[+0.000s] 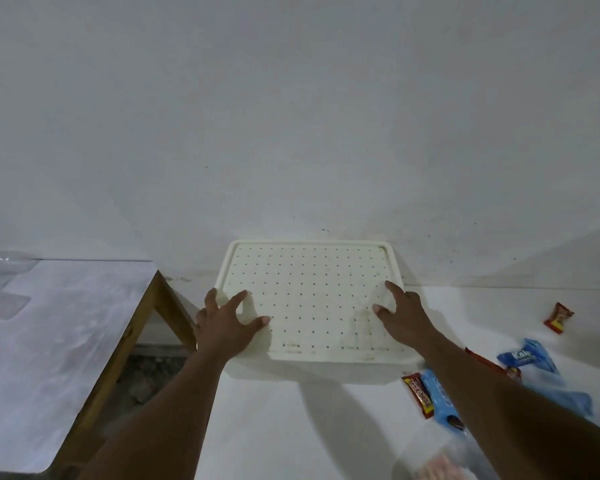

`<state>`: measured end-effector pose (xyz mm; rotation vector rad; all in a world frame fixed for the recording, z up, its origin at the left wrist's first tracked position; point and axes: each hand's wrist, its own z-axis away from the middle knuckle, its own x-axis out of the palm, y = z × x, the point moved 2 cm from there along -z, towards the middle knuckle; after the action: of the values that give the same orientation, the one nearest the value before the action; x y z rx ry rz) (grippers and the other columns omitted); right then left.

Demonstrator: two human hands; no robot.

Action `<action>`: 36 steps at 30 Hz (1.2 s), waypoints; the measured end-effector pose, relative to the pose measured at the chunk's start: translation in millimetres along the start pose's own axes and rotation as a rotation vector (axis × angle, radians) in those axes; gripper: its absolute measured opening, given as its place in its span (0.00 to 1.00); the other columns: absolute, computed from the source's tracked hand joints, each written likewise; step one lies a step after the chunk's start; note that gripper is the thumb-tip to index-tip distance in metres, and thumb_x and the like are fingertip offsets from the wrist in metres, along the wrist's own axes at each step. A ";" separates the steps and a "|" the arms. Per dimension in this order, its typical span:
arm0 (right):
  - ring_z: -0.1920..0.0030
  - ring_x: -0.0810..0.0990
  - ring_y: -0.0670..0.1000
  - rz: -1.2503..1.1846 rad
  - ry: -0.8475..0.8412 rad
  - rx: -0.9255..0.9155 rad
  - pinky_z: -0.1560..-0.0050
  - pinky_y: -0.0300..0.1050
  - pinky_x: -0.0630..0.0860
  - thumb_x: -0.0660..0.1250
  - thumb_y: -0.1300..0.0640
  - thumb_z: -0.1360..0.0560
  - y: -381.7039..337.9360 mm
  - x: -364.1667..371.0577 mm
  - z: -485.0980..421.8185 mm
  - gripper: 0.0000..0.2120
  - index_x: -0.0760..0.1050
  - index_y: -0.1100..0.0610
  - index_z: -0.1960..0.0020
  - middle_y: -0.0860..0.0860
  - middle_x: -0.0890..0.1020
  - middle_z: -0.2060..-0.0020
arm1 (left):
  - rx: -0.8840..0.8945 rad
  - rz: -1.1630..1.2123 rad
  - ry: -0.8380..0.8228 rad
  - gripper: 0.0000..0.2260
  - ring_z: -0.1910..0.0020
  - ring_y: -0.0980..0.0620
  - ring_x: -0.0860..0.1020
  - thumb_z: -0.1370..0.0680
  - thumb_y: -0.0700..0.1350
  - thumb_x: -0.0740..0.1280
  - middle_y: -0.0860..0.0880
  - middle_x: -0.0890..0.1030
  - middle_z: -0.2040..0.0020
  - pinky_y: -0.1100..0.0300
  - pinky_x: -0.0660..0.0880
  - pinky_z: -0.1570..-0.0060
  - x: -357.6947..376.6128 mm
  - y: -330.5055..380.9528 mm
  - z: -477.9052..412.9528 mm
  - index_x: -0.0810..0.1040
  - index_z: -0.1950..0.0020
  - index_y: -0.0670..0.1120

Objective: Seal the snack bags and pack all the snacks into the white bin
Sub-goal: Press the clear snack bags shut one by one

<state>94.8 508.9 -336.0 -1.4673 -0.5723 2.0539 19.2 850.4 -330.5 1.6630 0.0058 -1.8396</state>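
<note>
Bin [309, 299] before the wall [291, 116], snacks [523, 356] right of it, side table [59, 341] left.

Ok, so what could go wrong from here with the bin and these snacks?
The white bin sits by the table's left edge, beside the gap; the left hand and right hand could nudge it off. The right forearm passes close by the Beng-Beng bar and blue Oreo pack, so it might sweep them away.

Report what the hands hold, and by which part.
The left hand and right hand lie splayed on the white bin, at its left and right edges. Whether they grip it or merely press cannot be told.
</note>
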 end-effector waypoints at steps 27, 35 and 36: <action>0.40 0.77 0.50 0.266 -0.410 -0.059 0.40 0.42 0.73 0.72 0.56 0.30 246.3 -78.2 145.3 0.20 0.78 0.53 0.38 0.49 0.80 0.41 | 0.324 0.020 -0.751 0.25 0.45 0.53 0.78 0.34 0.62 0.76 0.51 0.81 0.48 0.61 0.74 0.46 220.0 227.5 247.3 0.80 0.40 0.53; 0.52 0.81 0.49 0.086 -0.336 -0.100 0.55 0.32 0.76 0.70 0.62 0.30 263.9 -84.8 143.0 0.09 0.83 0.58 0.50 0.53 0.84 0.51 | 0.042 0.382 -0.669 0.06 0.60 0.45 0.82 0.30 0.38 0.76 0.40 0.84 0.62 0.51 0.80 0.55 232.4 248.6 268.1 0.85 0.57 0.36; 0.54 0.81 0.49 0.009 -0.310 -0.061 0.56 0.36 0.78 0.70 0.62 0.30 263.3 -91.5 141.0 0.07 0.82 0.58 0.53 0.53 0.84 0.53 | -0.022 0.496 -0.686 0.06 0.63 0.44 0.81 0.30 0.36 0.76 0.39 0.83 0.63 0.50 0.79 0.58 227.6 254.2 268.4 0.84 0.56 0.34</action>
<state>-64.3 245.5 -390.0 -1.1914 -0.7558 2.3068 -99.2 435.3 -376.9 0.8362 -0.6145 -1.8914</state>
